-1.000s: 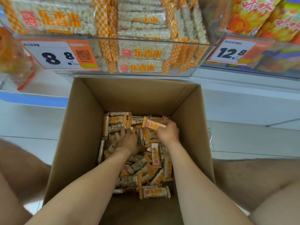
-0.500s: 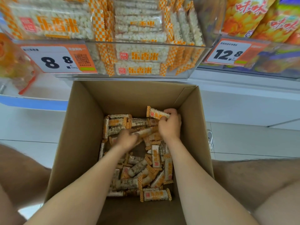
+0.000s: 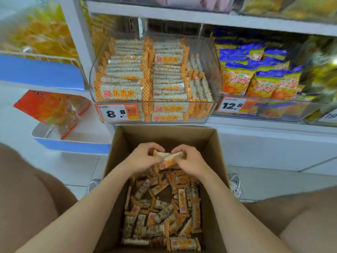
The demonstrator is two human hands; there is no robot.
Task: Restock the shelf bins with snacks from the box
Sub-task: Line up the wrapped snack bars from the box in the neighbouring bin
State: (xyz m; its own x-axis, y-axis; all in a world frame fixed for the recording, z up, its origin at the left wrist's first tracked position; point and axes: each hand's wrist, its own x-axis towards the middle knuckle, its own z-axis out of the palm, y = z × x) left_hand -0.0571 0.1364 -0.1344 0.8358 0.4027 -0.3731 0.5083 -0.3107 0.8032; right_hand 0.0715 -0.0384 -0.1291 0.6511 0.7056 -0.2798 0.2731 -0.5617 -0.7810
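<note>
Several orange-checked snack bars (image 3: pixel 168 158) are gripped between the left hand (image 3: pixel 144 160) and right hand (image 3: pixel 194 162), over the loose bars (image 3: pixel 164 212) in the cardboard box (image 3: pixel 164 136). The clear bin (image 3: pixel 211 66) above is tagged 8.8 (image 3: pixel 118 113); its neighbour's tag reads 12.8 (image 3: pixel 232 105).

Bright, soft light all over. The deep brown cardboard box (image 3: pixel 164 136) is shady inside — the purple and orange snack bags (image 3: pixel 255 77) look smeared, and the edges bend.

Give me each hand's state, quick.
Left hand: fingers curled round a bundle of snack bars over the box.
Right hand: gripping the same bundle from the other side.
</note>
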